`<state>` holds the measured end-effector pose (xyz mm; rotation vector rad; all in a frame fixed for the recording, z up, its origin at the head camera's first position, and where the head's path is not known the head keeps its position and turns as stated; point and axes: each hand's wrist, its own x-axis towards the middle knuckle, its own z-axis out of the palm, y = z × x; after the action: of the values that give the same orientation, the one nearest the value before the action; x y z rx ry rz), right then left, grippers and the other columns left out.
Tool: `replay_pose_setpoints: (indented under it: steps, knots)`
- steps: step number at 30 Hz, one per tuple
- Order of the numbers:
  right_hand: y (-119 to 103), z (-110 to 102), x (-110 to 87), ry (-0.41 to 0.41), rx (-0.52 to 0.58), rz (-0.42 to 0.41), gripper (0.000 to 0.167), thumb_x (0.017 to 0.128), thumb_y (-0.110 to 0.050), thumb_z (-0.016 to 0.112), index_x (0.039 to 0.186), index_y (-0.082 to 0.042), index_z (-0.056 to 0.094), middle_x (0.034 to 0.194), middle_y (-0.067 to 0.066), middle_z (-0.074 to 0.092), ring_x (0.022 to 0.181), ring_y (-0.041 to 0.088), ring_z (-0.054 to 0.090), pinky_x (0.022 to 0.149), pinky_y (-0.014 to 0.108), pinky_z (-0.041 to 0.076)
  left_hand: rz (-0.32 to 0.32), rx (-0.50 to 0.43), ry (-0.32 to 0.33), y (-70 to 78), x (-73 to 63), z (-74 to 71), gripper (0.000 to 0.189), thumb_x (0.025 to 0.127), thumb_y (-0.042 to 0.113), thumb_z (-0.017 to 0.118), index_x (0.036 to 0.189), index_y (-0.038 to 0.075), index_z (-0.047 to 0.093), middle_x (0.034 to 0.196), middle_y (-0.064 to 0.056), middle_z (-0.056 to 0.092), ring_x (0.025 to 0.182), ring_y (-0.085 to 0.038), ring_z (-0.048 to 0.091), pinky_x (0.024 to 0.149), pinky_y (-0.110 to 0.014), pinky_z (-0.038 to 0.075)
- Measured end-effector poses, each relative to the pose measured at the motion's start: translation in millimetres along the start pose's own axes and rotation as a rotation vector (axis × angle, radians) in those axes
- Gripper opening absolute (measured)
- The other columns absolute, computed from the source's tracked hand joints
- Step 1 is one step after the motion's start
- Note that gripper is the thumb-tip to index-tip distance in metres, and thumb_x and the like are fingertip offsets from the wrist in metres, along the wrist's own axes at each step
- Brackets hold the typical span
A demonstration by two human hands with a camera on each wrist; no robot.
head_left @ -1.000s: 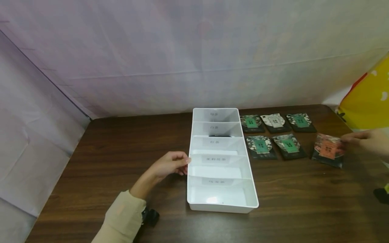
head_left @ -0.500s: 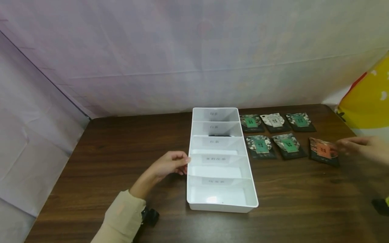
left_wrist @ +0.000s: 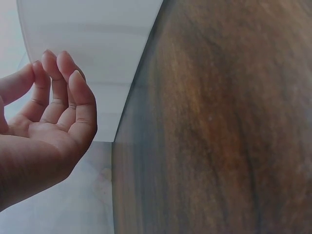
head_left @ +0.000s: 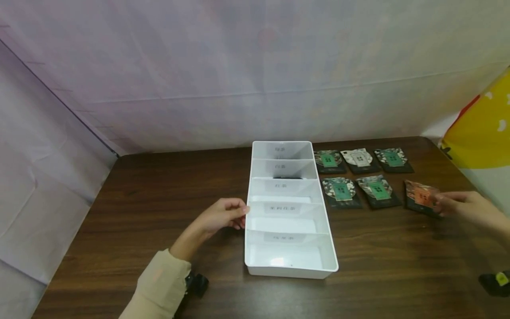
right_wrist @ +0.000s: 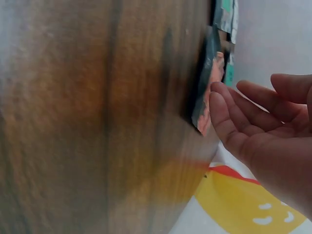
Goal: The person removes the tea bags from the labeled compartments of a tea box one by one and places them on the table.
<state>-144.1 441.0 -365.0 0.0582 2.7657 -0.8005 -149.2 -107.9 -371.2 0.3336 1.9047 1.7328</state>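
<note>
A white divided tray (head_left: 291,271) with labelled compartments stands lengthwise on the table. My left hand (head_left: 224,215) pinches its left rim between thumb and index finger, the other fingers curved below. In the left wrist view, the hand (left_wrist: 58,112) is seen against the pale tray wall (left_wrist: 112,63). To the right lies a dark packet with an orange label (head_left: 420,197). Fingertips of my right hand (head_left: 470,210) overlap that packet's right edge. The right wrist view has the right hand (right_wrist: 273,126) with thumb apart and loosely bent fingers right by the orange-labelled packet (right_wrist: 209,90).
Several similar packets lie in two rows right of the tray, among them a green-labelled packet (head_left: 380,191) and a white-labelled packet (head_left: 361,159). A pale curtain (head_left: 199,79) hangs behind the dark wooden table (head_left: 159,186). Yellow patterned cloth (head_left: 486,133) hangs at the right.
The orange-labelled packet has shifted slightly left and turned, now lying level with the lower row. My right hand drew back from it, then came over its right edge. The left hand stays put.
</note>
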Motion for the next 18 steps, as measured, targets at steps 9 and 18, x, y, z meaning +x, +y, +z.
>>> replay_pose_setpoints:
  steps: [9, 18]
  knots:
    - [0.2, 4.4, 3.2, -0.036, 0.040, -0.012, 0.060, 0.100, -0.031, 0.029, 0.121, 0.025, 0.036, 0.105, 0.035, 0.055, 0.081, 0.029, 0.064, 0.071, 0.047, 0.049, 0.003, 0.005, -0.001, 0.9, -0.6, -1.4, 0.027, 0.094, 0.007, 0.047, 0.093, -0.019, 0.044, 0.068, -0.005, 0.055, 0.064, -0.014, 0.055, 0.062, -0.026, 0.045]
    - [3.3, 1.6, 13.3, -0.022, 0.006, -0.025, 0.061, 0.100, -0.032, 0.030, 0.122, 0.024, 0.036, 0.107, 0.038, 0.053, 0.082, 0.037, 0.062, 0.070, 0.050, 0.048, -0.002, -0.003, -0.007, 1.5, -0.2, -1.2, 0.028, 0.094, 0.008, 0.047, 0.094, -0.020, 0.043, 0.070, -0.005, 0.055, 0.065, -0.015, 0.055, 0.063, -0.027, 0.045]
